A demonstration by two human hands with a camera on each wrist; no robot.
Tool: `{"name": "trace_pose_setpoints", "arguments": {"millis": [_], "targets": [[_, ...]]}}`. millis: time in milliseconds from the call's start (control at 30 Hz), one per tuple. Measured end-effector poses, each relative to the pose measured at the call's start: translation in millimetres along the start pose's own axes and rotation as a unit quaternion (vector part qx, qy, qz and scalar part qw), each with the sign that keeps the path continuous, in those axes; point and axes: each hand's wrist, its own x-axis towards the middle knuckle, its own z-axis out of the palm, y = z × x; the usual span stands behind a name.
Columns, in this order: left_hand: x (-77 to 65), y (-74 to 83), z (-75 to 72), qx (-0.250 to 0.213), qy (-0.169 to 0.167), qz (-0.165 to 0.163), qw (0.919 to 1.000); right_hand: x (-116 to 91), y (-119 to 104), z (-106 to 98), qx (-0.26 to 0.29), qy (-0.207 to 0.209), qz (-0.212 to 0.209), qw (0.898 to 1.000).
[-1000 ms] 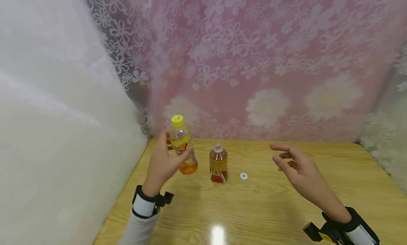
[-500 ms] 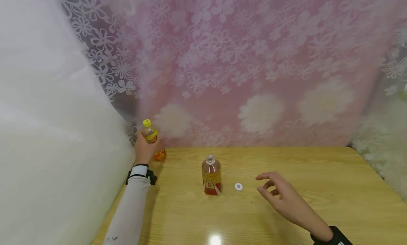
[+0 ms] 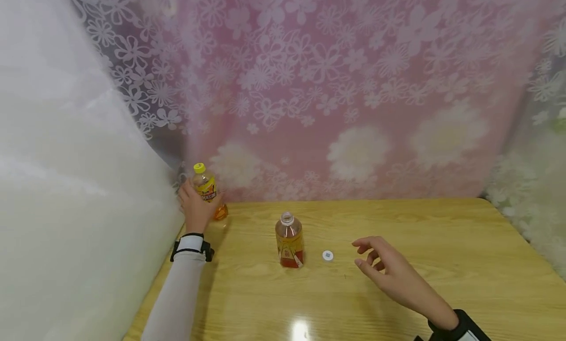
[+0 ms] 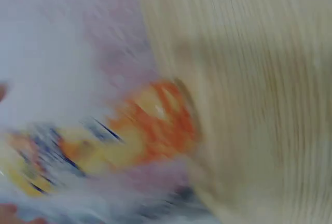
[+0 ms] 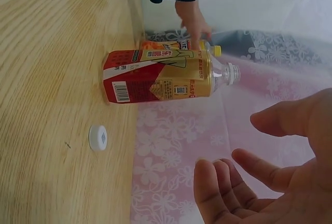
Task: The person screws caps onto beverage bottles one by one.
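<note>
At the far left corner stands a drink bottle [image 3: 206, 187] with a yellow cap and orange liquid low inside. Around its side is my left hand [image 3: 197, 208], fingers and thumb spread. The left wrist view is blurred; a fingertip [image 4: 2, 90] shows there apart from the yellow-labelled bottle [image 4: 104, 141]. Mid-table, an uncapped bottle [image 3: 290, 243] with a red and gold label stands upright. A white cap [image 3: 327, 255] lies to its right. My right hand [image 3: 389, 272] hovers right of that cap, fingers loosely bent and holding nothing.
The wooden table [image 3: 442, 242] ends at a pink flowered curtain [image 3: 345, 85] at the back. A white sheet [image 3: 79, 193] hangs along the left side, close to my left arm. Pale flowered cloth [image 3: 530, 193] borders the right.
My left hand has carried the yellow-capped bottle left and back to the table's far corner, and its fingers have loosened from it. The view has shifted; my right hand keeps its pose.
</note>
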Motion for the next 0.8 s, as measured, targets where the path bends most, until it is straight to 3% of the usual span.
{"name": "trace_pose_setpoints", "arguments": {"millis": [67,133,200,267,333,367,467,600,800], "targets": [[-15.3,19.0,-0.4,-0.015,0.031,0.062,0.9975,0,0,-1,-0.001,-0.002,0.003,1.0],[-38.1,42.7,0.6,-0.067,0.015,0.134,0.9886,0,1,-1,-0.006,-0.004,0.003,1.0],[-64.2,68.5,3.0,-0.126,-0.052,0.192,0.9718,2,2,-2,-0.011,-0.004,0.005,1.0],[-90.6,91.0,6.9,-0.167,-0.134,0.212,0.9535,5,2,-3,-0.018,-0.003,0.006,1.0],[-112.3,106.3,13.0,-0.162,-0.193,0.208,0.9454,7,2,-5,-0.024,-0.003,0.005,1.0],[-120.1,111.4,16.3,-0.147,-0.21,0.202,0.9454,7,2,-5,-0.027,-0.002,0.006,1.0],[-135.1,117.3,27.9,-0.098,-0.23,0.191,0.9493,7,3,-7,-0.031,-0.007,0.009,0.999],[-143.8,116.3,35.4,-0.088,-0.256,0.172,0.9472,4,3,-8,-0.024,-0.018,0.027,0.999],[-147.4,117.0,36.0,-0.128,-0.295,0.139,0.9369,-2,3,-9,-0.036,-0.017,0.027,0.999]]}}
